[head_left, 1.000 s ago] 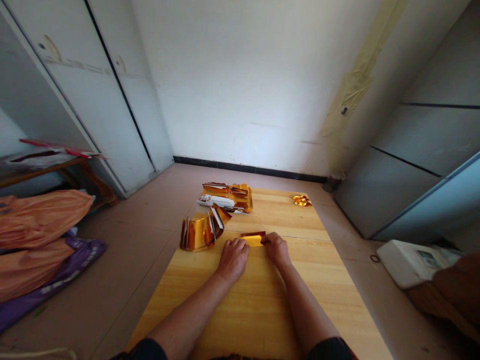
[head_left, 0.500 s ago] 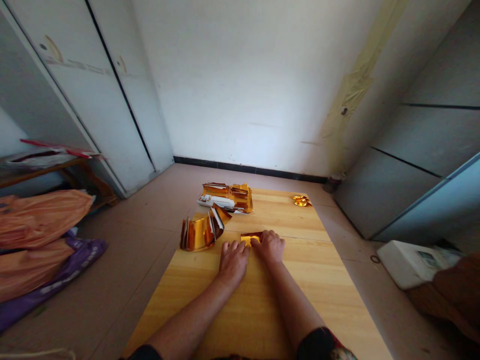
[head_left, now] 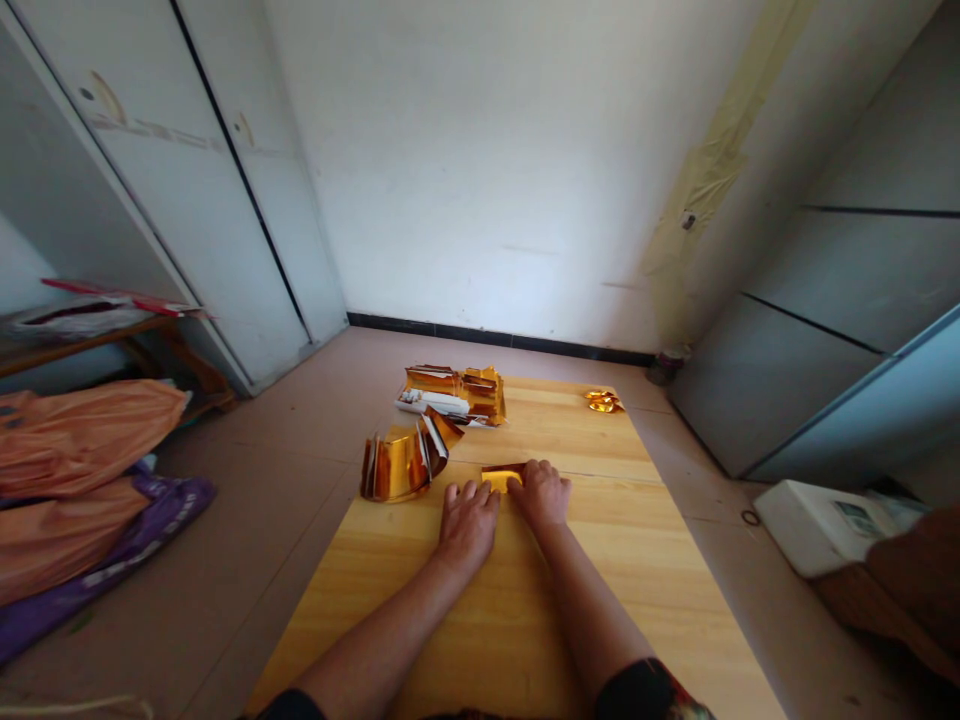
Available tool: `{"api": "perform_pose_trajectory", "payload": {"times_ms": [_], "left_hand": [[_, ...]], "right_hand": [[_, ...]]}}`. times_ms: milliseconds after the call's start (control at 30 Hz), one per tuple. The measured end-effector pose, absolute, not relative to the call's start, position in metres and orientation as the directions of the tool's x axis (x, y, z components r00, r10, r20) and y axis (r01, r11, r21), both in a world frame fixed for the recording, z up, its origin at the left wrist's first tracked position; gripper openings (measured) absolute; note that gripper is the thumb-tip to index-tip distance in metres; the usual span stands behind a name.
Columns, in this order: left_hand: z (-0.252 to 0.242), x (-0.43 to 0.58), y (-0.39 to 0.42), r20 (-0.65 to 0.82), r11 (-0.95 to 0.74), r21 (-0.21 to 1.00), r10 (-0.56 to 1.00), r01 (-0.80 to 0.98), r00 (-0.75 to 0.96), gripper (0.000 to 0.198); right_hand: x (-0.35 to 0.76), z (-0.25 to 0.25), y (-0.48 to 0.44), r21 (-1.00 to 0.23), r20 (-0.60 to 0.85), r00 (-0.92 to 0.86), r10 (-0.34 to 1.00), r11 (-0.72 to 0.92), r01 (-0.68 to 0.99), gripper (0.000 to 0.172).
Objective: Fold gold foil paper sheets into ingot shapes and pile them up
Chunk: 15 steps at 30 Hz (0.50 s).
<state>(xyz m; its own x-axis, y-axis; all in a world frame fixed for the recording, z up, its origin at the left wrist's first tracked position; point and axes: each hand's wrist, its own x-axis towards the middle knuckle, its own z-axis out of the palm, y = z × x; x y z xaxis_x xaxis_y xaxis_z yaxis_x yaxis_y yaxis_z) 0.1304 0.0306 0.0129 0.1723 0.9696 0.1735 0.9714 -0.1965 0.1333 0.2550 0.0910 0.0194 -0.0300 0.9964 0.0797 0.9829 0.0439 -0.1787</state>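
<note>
A small sheet of shiny gold foil paper lies on the wooden table, its far edge curled up and showing a darker side. My left hand has its fingers bent and pressed at the sheet's near left corner. At the right end, my right hand closes over the paper, thumb on the gold face; that end is hidden under the fingers. Left of the hands stands a curved stack of gold foil sheets with white edges. Behind it sits an open pack of gold foil paper with white pieces.
A crumpled or folded gold foil piece rests at the table's far right corner. The wooden table ends short of the white wall. Orange and purple bags lie at left; a white box stands on the floor at right.
My right thumb has shifted slightly right along the foil, so a bit more of its gold face shows. My left hand has barely moved.
</note>
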Motion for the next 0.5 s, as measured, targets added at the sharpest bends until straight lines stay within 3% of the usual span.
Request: {"api": "perform_pose_trajectory", "payload": {"times_ms": [100,300,500], "left_hand": [[0.013,0.131,0.029,0.176,-0.195,0.137,0.970,0.971,0.170,0.029],[0.011,0.129,0.028,0.217,-0.203,0.131,0.961,0.970,0.172,0.025],[0.015,0.130,0.047,0.211,-0.198,0.162,0.964,0.967,0.162,0.020]], "right_hand": [[0.254,0.021,0.089,-0.177,0.079,-0.057,0.995,0.070,0.982,0.034],[0.272,0.018,0.093,-0.243,0.038,-0.137,0.990,0.142,0.960,0.011],[0.284,0.011,0.096,-0.351,0.058,-0.200,0.978,0.207,0.913,0.019]]}}
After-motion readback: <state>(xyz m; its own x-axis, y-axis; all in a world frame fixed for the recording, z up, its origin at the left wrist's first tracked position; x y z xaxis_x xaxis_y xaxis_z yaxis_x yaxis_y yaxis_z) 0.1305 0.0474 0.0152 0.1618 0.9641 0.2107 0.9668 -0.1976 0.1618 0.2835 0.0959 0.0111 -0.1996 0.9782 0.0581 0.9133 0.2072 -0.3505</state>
